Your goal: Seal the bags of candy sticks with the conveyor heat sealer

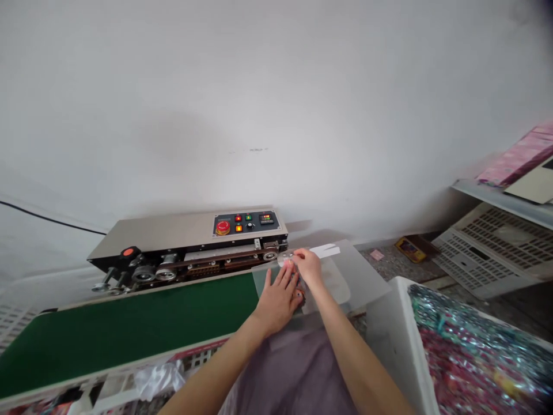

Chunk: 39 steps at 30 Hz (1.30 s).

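Note:
My left hand (279, 297) lies with its fingers spread on a clear plastic bag (285, 256) at the right end of the green conveyor belt (142, 323). A small orange item (299, 294) shows partly beside its thumb side; most of it is hidden. Close to the left fingertips, my right hand (308, 266) pinches the bag's upper edge. Just behind the belt stands a band sealer (181, 236). The pinched edge is close to the right end of its sealing band (228, 257).
White paper strips (326, 251) lie on a translucent sheet (363, 274) to the right. A white foam box (401, 300) with many shiny packets stands at lower right. A grey crate (484, 271) is beyond it. Red emergency button (223, 227) on the sealer's panel.

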### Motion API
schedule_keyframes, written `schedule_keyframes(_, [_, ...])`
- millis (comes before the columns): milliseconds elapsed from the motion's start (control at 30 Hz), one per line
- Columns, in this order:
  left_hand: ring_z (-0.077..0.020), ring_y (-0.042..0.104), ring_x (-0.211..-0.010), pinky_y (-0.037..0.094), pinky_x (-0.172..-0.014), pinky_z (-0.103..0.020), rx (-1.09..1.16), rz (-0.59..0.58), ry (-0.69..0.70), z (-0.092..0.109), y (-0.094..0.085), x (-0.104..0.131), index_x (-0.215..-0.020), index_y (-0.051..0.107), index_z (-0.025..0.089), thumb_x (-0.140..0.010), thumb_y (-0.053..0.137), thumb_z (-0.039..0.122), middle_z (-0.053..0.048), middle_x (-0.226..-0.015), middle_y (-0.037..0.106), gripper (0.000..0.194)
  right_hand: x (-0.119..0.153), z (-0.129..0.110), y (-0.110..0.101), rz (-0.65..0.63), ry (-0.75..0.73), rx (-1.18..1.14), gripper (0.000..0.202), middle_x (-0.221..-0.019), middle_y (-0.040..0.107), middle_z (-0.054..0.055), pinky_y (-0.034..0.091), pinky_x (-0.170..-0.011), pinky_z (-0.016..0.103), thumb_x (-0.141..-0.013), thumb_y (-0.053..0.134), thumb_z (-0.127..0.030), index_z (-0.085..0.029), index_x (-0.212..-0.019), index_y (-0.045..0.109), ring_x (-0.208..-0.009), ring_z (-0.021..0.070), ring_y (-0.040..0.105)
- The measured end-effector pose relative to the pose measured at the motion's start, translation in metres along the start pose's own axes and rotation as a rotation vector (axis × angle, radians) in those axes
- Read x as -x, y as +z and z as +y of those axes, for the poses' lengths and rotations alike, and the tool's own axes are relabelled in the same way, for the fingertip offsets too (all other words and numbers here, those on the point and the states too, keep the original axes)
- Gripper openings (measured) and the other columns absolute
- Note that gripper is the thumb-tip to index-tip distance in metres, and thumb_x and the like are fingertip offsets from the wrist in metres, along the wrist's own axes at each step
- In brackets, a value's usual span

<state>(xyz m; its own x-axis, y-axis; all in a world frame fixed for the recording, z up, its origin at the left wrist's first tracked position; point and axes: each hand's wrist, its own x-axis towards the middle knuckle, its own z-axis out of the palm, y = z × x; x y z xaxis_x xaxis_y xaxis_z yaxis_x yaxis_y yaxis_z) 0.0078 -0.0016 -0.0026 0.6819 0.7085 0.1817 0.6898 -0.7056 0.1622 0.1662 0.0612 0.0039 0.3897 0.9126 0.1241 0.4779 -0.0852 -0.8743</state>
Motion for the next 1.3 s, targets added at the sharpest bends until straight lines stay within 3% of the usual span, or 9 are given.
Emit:
schedule_keyframes(167, [-0.0284,0.018,-0.154,0.016,-0.12,-0.066,-0.008,-0.011,-0.026,-0.005,0.002,0.009,-0.156,0.032,0.019,-0.106,0.025,0.045,-0.01,-0.165,0.023,0.057,0.02,0.021,-0.032,-0.01,-0.046,0.032,0.03,-0.097,0.074,0.009,0.049,-0.091,0.039,-0.074,0.052,-0.039,-0.022,-0.089,0.073,-0.091,0.0241,0.066])
schedule_keyframes(367, [-0.0287,0.024,-0.152,0.018,-0.118,-0.066,-0.052,-0.055,-0.09,-0.011,-0.01,0.015,-0.153,0.038,0.019,-0.105,0.028,0.042,-0.012,-0.163,0.03,0.055,0.084,0.039,-0.12,0.005,0.029,0.043,0.037,-0.093,0.076,0.008,0.054,-0.081,0.038,-0.077,0.055,-0.051,-0.021,-0.089,0.074,-0.085,0.0249,0.068])
schedule_keyframes(467, [-0.0298,0.03,-0.15,0.017,-0.117,-0.068,-0.081,-0.073,-0.097,-0.02,-0.021,0.024,-0.15,0.044,0.019,-0.104,0.03,0.036,-0.015,-0.159,0.037,0.051,0.136,0.05,-0.189,0.085,0.13,0.084,0.039,-0.095,0.077,0.007,0.055,-0.079,0.037,-0.077,0.06,-0.054,-0.022,-0.094,0.075,-0.085,0.0248,0.068])
schedule_keyframes(567, [-0.034,0.037,-0.146,0.02,-0.113,-0.071,-0.108,-0.072,-0.148,-0.035,-0.033,0.043,-0.145,0.05,0.017,-0.1,0.033,0.032,-0.019,-0.154,0.045,0.051,0.201,0.064,-0.278,0.177,0.227,0.179,0.039,-0.093,0.077,0.007,0.055,-0.08,0.037,-0.071,0.065,-0.056,-0.023,-0.088,0.077,-0.087,0.0265,0.069])
schedule_keyframes(733, [-0.0413,0.041,-0.141,0.026,-0.11,-0.072,-0.122,0.179,-0.213,-0.043,-0.049,0.06,-0.141,0.05,0.012,-0.1,0.033,0.042,-0.023,-0.15,0.048,0.054,0.332,0.092,-0.418,0.415,0.595,0.334,0.048,-0.086,0.078,0.008,0.055,-0.066,0.036,-0.056,0.069,-0.061,-0.024,-0.085,0.077,-0.079,0.0288,0.071])
schedule_keyframes(833, [-0.0365,0.042,-0.142,0.031,-0.113,-0.064,0.0,0.228,-0.011,0.003,-0.051,0.049,-0.136,0.055,0.016,-0.1,0.036,0.043,-0.018,-0.152,0.048,0.048,0.397,0.113,-0.456,0.518,0.677,0.348,0.048,-0.08,0.078,0.009,0.053,-0.056,0.033,-0.054,0.067,-0.062,-0.024,-0.083,0.076,-0.071,0.0275,0.07])
schedule_keyframes(967, [-0.029,0.048,-0.138,0.033,-0.117,-0.053,0.228,0.059,0.341,0.121,-0.042,0.036,-0.13,0.061,0.015,-0.1,0.039,0.032,-0.015,-0.146,0.056,0.04,0.438,0.143,-0.458,0.406,0.566,0.49,0.038,-0.078,0.078,0.008,0.055,-0.064,0.036,-0.066,0.06,-0.056,-0.025,-0.082,0.075,-0.071,0.0268,0.072])
schedule_keyframes(1133, [-0.0229,0.045,-0.14,0.032,-0.119,-0.045,0.354,-0.237,0.684,0.256,-0.018,0.033,-0.128,0.062,0.022,-0.1,0.048,0.028,-0.007,-0.144,0.058,0.032,0.424,0.166,-0.461,0.216,0.392,0.821,0.028,-0.098,0.077,0.01,0.056,-0.085,0.044,-0.078,0.054,-0.034,-0.024,-0.093,0.075,-0.092,0.0286,0.071])
schedule_keyframes(1300, [-0.0252,0.053,-0.129,0.039,-0.111,-0.042,0.277,-0.217,0.763,0.329,0.01,0.01,-0.122,0.064,0.019,-0.097,0.054,0.031,-0.01,-0.136,0.063,0.029,0.372,0.175,-0.474,0.117,0.279,0.903,0.046,-0.12,0.07,0.012,0.046,-0.103,0.049,-0.075,0.057,-0.015,-0.021,-0.118,0.07,-0.116,0.0287,0.06])
